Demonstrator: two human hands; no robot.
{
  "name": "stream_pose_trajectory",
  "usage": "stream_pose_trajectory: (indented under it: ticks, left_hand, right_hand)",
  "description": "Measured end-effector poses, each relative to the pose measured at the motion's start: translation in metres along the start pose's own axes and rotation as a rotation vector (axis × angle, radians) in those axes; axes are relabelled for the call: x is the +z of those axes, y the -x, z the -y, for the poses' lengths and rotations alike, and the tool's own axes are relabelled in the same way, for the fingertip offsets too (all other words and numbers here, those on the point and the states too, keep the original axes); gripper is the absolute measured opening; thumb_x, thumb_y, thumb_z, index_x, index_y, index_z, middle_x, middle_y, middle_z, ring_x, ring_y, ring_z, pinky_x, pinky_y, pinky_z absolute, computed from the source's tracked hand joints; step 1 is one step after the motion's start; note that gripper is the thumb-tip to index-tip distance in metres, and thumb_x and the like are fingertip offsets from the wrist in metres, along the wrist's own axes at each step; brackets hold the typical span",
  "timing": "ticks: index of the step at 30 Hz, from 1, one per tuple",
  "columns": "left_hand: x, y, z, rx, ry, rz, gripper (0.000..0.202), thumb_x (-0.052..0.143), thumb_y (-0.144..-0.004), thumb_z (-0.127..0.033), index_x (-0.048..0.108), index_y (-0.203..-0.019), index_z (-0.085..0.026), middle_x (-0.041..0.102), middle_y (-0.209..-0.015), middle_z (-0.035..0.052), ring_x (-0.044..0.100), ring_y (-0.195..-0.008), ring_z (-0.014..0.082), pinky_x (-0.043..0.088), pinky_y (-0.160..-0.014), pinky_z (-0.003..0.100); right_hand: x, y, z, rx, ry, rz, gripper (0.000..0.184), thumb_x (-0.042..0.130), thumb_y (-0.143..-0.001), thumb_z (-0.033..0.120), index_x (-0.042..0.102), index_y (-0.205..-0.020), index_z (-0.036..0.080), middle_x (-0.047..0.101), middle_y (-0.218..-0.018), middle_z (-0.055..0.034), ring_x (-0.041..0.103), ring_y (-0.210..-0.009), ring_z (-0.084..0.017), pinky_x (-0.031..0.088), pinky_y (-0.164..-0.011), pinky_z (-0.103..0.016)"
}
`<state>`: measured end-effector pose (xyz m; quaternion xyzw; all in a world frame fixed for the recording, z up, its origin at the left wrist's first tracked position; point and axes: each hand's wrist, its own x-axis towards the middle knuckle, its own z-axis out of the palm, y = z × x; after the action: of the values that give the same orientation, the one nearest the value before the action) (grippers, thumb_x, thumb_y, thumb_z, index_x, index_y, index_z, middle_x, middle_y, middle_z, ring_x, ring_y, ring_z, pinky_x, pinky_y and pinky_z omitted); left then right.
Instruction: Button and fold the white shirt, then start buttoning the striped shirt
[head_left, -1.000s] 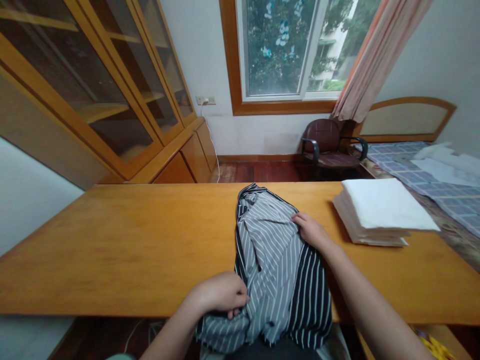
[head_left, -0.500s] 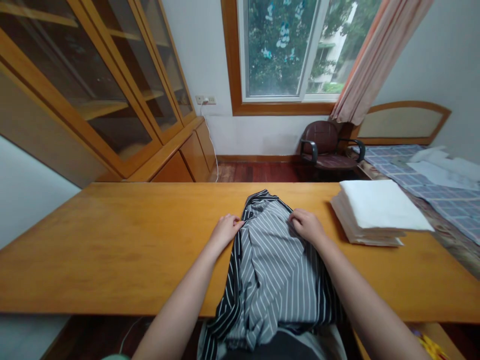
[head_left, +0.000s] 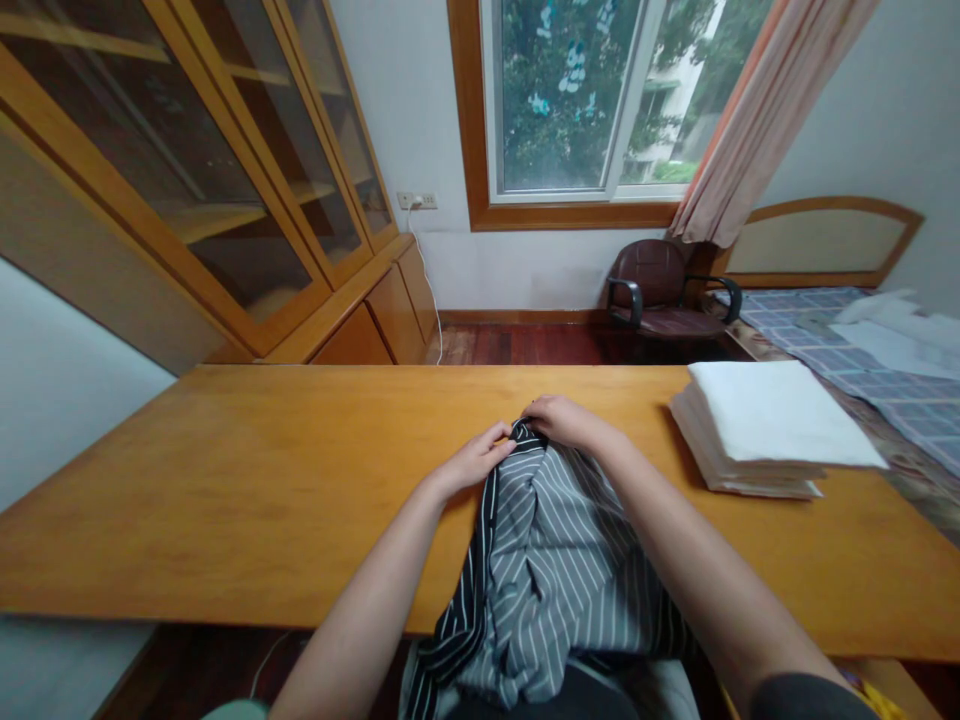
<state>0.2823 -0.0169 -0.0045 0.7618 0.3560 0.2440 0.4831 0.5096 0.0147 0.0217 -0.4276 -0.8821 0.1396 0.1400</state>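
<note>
A black-and-white striped shirt (head_left: 562, 560) lies over the table's near edge, its lower end hanging toward my lap. Mostly its greyish inner side faces up, with a darker striped strip along the left. At the shirt's far end, my left hand (head_left: 484, 455) has its fingers closed on the left edge of the cloth. My right hand (head_left: 562, 420) grips the top of the same end, its fingertips partly hidden behind the cloth. Only a small gap separates the two hands.
On the right of the wooden table (head_left: 262, 480) stands a stack of folded white cloths (head_left: 780, 420). Beyond are a brown armchair (head_left: 656, 285), a bed (head_left: 847, 330) and a window (head_left: 577, 100). A glass-door cabinet (head_left: 225, 170) rises at the left.
My right hand has moved left and away from me to the shirt's far end. My left hand has shifted slightly right. The far end is now bunched together between them.
</note>
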Motion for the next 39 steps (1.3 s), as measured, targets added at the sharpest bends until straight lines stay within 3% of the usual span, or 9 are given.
stream_pose_trajectory:
  ticks: [5, 10, 15, 19, 23, 27, 31, 36, 39]
  left_hand:
    - [0.015, 0.007, 0.019, -0.240, 0.403, -0.033, 0.053, 0.032, -0.091, -0.070, 0.048, -0.110, -0.023, 0.058, -0.099, 0.0000, 0.057, -0.079, 0.0121, 0.047, -0.074, 0.024]
    - [0.027, 0.008, 0.024, -0.171, 0.465, -0.016, 0.064, 0.063, -0.080, -0.065, 0.048, -0.124, -0.021, 0.062, -0.117, 0.0073, 0.059, -0.109, 0.0209, 0.044, -0.098, 0.035]
    - [0.039, 0.006, 0.017, -0.114, 0.407, -0.041, 0.089, 0.076, -0.076, -0.048, 0.031, -0.146, -0.018, 0.048, -0.146, 0.0149, 0.049, -0.130, 0.0275, 0.035, -0.113, 0.044]
    - [0.049, -0.004, 0.019, -0.199, 0.314, -0.253, 0.061, 0.068, -0.084, -0.042, 0.046, -0.133, -0.014, 0.055, -0.138, 0.0155, 0.050, -0.128, 0.0274, 0.035, -0.113, 0.043]
    - [0.039, -0.008, 0.020, -0.216, 0.331, -0.280, 0.045, 0.058, -0.090, -0.041, 0.050, -0.124, -0.014, 0.065, -0.120, 0.0132, 0.060, -0.114, 0.0246, 0.042, -0.105, 0.042]
    - [0.023, 0.007, 0.007, -0.164, 0.066, -0.307, 0.055, 0.057, -0.089, -0.052, 0.047, -0.133, -0.019, 0.057, -0.132, 0.0131, 0.052, -0.125, 0.0260, 0.037, -0.109, 0.042]
    - [0.028, 0.024, -0.008, -0.081, -0.385, -0.253, 0.068, 0.071, -0.076, -0.057, 0.053, -0.132, -0.022, 0.055, -0.134, 0.0120, 0.044, -0.130, 0.0317, 0.031, -0.112, 0.046]
    - [0.047, 0.027, -0.006, -0.125, -0.669, -0.237, 0.041, 0.064, -0.084, -0.034, 0.062, -0.122, -0.019, 0.063, -0.122, 0.0120, 0.052, -0.119, 0.0310, 0.037, -0.106, 0.044]
    - [0.039, 0.026, 0.005, -0.186, -0.679, -0.257, 0.028, 0.052, -0.090, -0.027, 0.069, -0.111, -0.021, 0.068, -0.115, 0.0100, 0.058, -0.112, 0.0278, 0.043, -0.099, 0.039]
  right_hand:
    - [-0.026, 0.006, 0.000, 0.155, -0.029, -0.143, 0.019, 0.053, -0.094, 0.019, 0.070, -0.100, 0.019, 0.074, -0.097, -0.0069, 0.067, -0.088, -0.019, 0.047, -0.078, -0.026]
    - [-0.051, 0.007, 0.009, 0.309, -0.001, -0.410, 0.019, 0.050, -0.095, 0.024, 0.068, -0.099, 0.020, 0.074, -0.097, -0.0061, 0.067, -0.090, -0.020, 0.046, -0.080, -0.027]
    - [-0.069, 0.001, 0.022, 0.427, 0.030, -0.558, 0.021, 0.049, -0.094, 0.028, 0.069, -0.099, 0.022, 0.075, -0.095, -0.0065, 0.068, -0.088, -0.022, 0.046, -0.077, -0.028]
    - [-0.079, -0.002, 0.028, 0.456, 0.029, -0.607, 0.024, 0.048, -0.095, 0.030, 0.069, -0.100, 0.022, 0.075, -0.095, -0.0069, 0.067, -0.088, -0.022, 0.046, -0.078, -0.029]
    - [-0.088, 0.002, 0.021, 0.517, 0.025, -0.680, 0.027, 0.046, -0.095, 0.033, 0.069, -0.103, 0.021, 0.075, -0.098, -0.0080, 0.068, -0.090, -0.024, 0.046, -0.079, -0.030]
    - [-0.092, 0.010, 0.009, 0.618, 0.043, -0.700, 0.029, 0.047, -0.095, 0.035, 0.070, -0.104, 0.021, 0.076, -0.098, -0.0093, 0.068, -0.089, -0.025, 0.047, -0.080, -0.031]
    - [-0.090, 0.014, 0.003, 0.663, 0.053, -0.698, 0.030, 0.048, -0.094, 0.036, 0.071, -0.105, 0.020, 0.076, -0.098, -0.0100, 0.069, -0.089, -0.025, 0.048, -0.080, -0.032]
    - [-0.086, 0.015, -0.001, 0.639, -0.001, -0.672, 0.028, 0.050, -0.093, 0.035, 0.072, -0.104, 0.021, 0.076, -0.100, -0.0088, 0.069, -0.092, -0.024, 0.048, -0.083, -0.032]
    - [-0.086, 0.017, -0.008, 0.661, -0.019, -0.673, 0.029, 0.051, -0.093, 0.036, 0.072, -0.105, 0.021, 0.076, -0.100, -0.0087, 0.069, -0.093, -0.024, 0.048, -0.083, -0.031]
